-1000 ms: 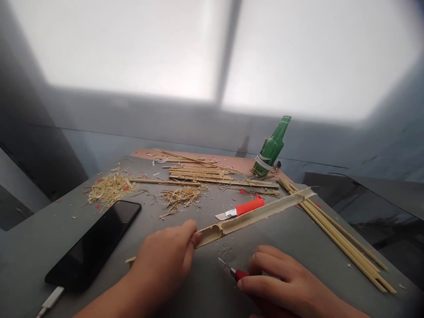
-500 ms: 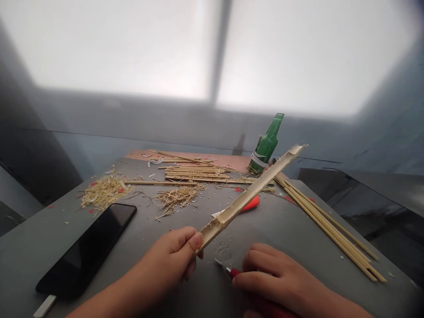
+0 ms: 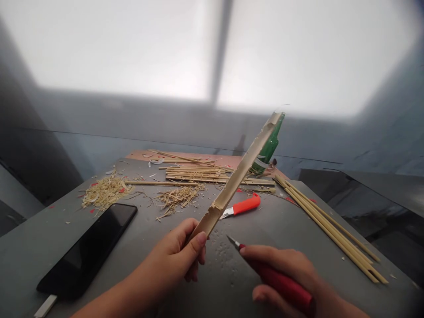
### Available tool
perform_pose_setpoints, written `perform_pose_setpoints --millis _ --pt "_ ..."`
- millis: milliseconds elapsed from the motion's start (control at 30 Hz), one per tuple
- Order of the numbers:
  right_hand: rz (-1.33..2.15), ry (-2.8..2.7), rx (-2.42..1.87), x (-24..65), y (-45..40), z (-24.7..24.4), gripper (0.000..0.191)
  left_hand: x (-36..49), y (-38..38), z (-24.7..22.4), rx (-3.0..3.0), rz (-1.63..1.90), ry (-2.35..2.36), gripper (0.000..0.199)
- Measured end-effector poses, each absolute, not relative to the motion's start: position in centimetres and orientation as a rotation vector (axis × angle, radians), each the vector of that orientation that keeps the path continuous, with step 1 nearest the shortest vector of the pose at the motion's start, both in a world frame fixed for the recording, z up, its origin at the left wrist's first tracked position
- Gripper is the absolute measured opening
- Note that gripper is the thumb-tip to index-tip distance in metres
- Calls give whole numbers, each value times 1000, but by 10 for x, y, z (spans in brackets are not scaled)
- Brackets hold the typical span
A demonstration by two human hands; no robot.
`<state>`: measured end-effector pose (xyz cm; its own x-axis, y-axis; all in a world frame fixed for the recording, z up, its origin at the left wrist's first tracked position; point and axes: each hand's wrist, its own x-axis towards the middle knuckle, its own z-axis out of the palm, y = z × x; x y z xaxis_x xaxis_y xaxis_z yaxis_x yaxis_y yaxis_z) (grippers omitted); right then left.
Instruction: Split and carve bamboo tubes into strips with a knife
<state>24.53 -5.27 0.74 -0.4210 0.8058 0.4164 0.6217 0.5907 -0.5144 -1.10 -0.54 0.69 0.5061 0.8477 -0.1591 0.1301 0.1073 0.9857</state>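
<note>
My left hand (image 3: 185,251) is closed round the lower end of a split bamboo strip (image 3: 236,179). The strip slants up to the right with its hollow side facing me, and its top end overlaps the green bottle in view. In my right hand (image 3: 291,274) is a red-handled craft knife (image 3: 281,282), its short metal blade pointing up and left, apart from the strip. Behind the strip, a second knife with an orange-red handle (image 3: 247,204) lies on the table, part of its blade hidden by the bamboo.
A black phone (image 3: 88,251) lies at the left with a white plug at its end. Beyond it are heaps of shavings (image 3: 107,187) and slivers (image 3: 179,198). Thin bamboo sticks lie at the back (image 3: 195,172) and right (image 3: 327,225). A green glass bottle (image 3: 270,148) stands at the back.
The bamboo strip has swung more upright, its top moving left across the bottle, and rolled slightly. My right hand has lifted and turned, showing more of the craft knife. The orange-red knife is less covered.
</note>
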Motion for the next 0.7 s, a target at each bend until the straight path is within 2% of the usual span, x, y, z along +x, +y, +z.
perform_pose_setpoints --millis 67,167,267,367,467,567,600,700 --pt "435 -1975 -1242 249 -55 1 31 -11 -6 4 1386 683 934 46" --pt "899 -1765 -1237 247 -56 -1 44 -8 -8 -2 1361 708 949 45" --pt "1441 -1507 -860 236 -51 -2 59 -3 -12 -6 1320 705 947 48" --pt "1699 -1248 -591 226 -44 -6 61 0 -16 -8 1312 707 931 49" --pt "1751 -1127 -618 222 -41 -12 49 1 -17 -12 1316 726 934 49" --pt "1660 -1099 -750 224 -41 -22 33 3 -17 -18 1328 717 950 47" --pt "1617 -1113 -791 225 -41 -25 35 3 -17 -20 1313 714 955 47" --pt "1509 -1223 -962 225 -46 -28 59 7 -20 -22 1226 708 967 48"
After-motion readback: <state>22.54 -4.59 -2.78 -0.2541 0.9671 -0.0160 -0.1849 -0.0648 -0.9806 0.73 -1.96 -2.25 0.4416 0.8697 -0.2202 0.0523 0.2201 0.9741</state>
